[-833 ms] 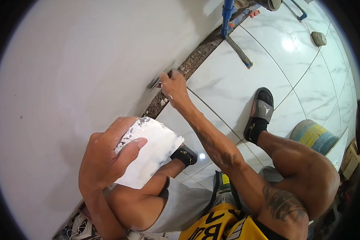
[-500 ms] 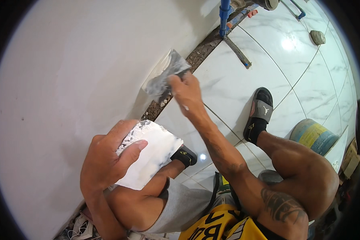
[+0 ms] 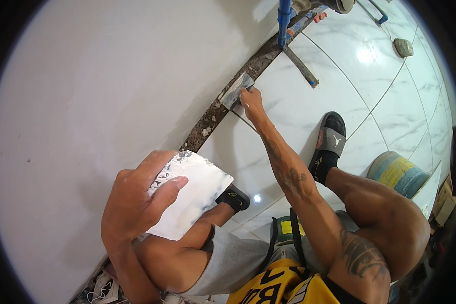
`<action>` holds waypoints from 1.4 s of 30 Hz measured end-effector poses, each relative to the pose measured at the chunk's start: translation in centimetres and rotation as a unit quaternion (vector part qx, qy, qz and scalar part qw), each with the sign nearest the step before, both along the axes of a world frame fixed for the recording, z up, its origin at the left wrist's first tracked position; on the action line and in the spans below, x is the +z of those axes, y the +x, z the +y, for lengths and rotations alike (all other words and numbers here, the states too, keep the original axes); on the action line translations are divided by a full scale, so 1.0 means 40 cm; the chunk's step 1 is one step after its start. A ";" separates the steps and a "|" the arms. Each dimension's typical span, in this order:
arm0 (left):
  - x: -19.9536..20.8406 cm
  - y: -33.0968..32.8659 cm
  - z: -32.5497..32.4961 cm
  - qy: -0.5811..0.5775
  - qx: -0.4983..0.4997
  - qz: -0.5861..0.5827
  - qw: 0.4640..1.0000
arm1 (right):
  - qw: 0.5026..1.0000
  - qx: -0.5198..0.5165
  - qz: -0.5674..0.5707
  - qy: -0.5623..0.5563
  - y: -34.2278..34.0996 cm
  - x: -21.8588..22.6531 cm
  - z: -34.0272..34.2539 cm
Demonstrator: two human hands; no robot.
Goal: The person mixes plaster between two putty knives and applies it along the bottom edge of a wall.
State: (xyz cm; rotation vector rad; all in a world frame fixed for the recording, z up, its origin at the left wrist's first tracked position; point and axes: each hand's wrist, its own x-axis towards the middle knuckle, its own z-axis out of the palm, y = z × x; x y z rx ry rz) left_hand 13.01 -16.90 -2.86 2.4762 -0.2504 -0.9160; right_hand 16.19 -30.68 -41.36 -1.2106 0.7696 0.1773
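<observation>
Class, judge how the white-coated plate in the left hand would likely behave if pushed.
Probably stiff: the white-coated plate looks flat, without visible sag, in the left hand. Its smeared white coating might make it slippery.

Dark lettering on yellow shirt; white emblem on grey sandal strap; yellow label on bucket, wording unclear.

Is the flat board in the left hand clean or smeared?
Smeared: rough white paste clings along the far edge of the board, with grey patches showing through.
</observation>
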 end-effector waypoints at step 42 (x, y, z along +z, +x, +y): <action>0.010 0.000 0.000 -0.001 0.001 0.027 1.000 | 0.997 -0.058 -0.028 0.043 -0.109 0.024 0.135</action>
